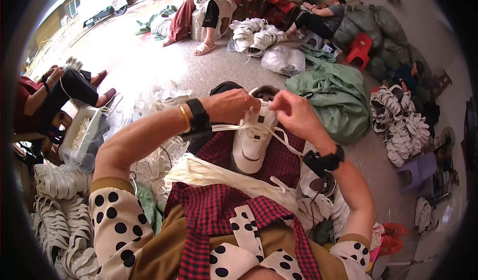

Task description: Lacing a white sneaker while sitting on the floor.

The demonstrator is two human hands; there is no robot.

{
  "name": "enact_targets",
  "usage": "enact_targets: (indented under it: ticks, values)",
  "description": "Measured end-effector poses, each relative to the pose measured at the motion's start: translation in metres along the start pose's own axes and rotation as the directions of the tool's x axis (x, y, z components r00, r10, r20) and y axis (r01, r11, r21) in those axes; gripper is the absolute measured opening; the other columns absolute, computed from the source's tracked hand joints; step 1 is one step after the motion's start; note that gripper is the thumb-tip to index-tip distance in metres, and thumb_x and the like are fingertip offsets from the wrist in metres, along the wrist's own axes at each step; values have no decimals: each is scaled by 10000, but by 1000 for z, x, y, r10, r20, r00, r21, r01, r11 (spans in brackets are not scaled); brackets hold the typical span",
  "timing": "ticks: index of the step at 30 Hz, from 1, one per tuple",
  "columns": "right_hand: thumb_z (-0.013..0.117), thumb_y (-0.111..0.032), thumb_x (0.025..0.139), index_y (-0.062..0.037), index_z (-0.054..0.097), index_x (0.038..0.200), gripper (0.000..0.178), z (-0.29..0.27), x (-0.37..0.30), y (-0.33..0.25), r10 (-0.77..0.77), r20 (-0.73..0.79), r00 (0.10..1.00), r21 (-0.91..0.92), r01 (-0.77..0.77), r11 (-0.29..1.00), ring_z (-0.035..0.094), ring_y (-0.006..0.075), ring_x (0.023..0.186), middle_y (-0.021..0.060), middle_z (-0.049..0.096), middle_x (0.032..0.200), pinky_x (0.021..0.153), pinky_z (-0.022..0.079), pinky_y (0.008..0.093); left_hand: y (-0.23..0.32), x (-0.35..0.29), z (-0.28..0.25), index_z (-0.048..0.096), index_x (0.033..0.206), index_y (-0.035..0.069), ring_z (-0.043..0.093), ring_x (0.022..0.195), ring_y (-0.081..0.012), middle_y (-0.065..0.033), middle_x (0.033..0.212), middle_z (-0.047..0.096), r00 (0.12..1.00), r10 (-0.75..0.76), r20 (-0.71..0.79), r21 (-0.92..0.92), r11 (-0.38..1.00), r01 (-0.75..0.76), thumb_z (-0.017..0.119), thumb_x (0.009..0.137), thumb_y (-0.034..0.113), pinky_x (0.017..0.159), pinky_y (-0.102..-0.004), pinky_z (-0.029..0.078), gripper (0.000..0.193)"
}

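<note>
A white sneaker (247, 148) rests on my lap over a red-and-black checked cloth (276, 163), its toe pointing toward me. A flat white shoelace (226, 127) passes through its lower eyelets, with loose ends out to both sides. My left hand (231, 105) is closed at the left eyelet edge, near the tongue. Opposite it, my right hand (298, 118) has its fingers pinched together by the shoe's opening. Whatever is between the fingertips of either hand is too small to make out. A thick bundle of cream-white laces (224, 178) lies across my lap, below the toe.
White shoe uppers (62, 208) are heaped at left, with more piles (398, 123) at right. A green sack (331, 100) lies beyond my right hand. A white bin (82, 133) stands left, near a seated person. Others sit farther back, near a red stool (359, 50).
</note>
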State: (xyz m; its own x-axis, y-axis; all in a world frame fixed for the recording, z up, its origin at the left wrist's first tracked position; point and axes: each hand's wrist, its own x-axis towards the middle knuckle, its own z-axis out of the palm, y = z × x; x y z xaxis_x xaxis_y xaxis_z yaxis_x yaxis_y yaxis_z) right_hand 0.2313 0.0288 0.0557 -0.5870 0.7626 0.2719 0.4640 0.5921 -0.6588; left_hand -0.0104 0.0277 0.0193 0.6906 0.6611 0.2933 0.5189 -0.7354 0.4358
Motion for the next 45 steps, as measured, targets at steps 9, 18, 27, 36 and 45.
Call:
enact_targets:
  ticks: [9,18,27,36,45]
  values:
    - [731,-79,766,-19,501,829,246,50,14,12,-44,52,998,5,43,999,492,89,635,53,543,704,583,439,301,-17,-5,-3,662,987,58,682,850,-279,-68,853,719,988,154,3,-17,988,-154,638,839,57,764,-408,527,150]
    - [702,-55,748,-8,526,802,191,-28,-11,29,-213,-77,974,-403,165,900,553,285,730,84,527,664,679,443,414,-8,5,6,679,930,21,581,968,-304,-116,940,620,972,204,-118,97,976,-193,565,733,-47,853,-419,482,237]
    - [688,-63,815,-34,453,786,239,-73,-31,5,224,142,964,-179,-198,964,577,77,720,38,652,788,652,480,266,41,63,32,722,885,-33,677,745,-244,-142,814,704,996,-1,-89,-356,934,-31,692,831,142,708,-366,526,186]
    - [654,-117,867,21,635,1037,220,-16,7,52,1,76,997,136,-11,991,685,205,891,116,714,950,805,533,338,46,13,-13,722,861,-37,638,563,-106,-65,642,665,916,-396,-57,-468,821,326,649,898,185,562,-278,520,237]
    - [632,-205,898,48,609,1161,365,19,29,58,40,76,996,-72,-34,997,674,271,964,182,698,1058,870,524,377,35,-9,24,740,940,-13,618,666,-98,-79,741,700,881,-424,-213,-313,883,350,706,861,149,615,-283,506,183]
